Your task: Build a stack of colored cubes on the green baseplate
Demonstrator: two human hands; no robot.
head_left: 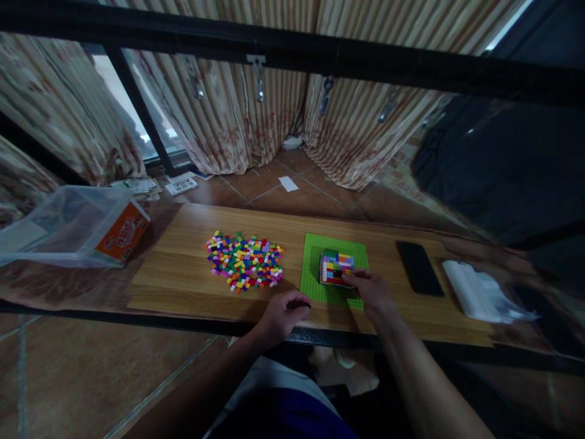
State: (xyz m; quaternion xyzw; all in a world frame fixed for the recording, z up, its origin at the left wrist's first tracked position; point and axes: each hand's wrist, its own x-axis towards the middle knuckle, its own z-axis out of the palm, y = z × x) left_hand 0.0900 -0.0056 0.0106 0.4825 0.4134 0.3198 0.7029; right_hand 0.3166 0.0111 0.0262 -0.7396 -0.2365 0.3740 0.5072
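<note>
The step looked like block building, and the next move seemed to need a gentle touch. The small, boxy build of many-coloured plastic blocks (335, 265) sat on the flat green plastic board (312, 268), left of the right hand (373, 289), whose fingertips were at its near right corner; I couldn't tell if they gripped. The left hand (280, 314) was curled closed
</note>
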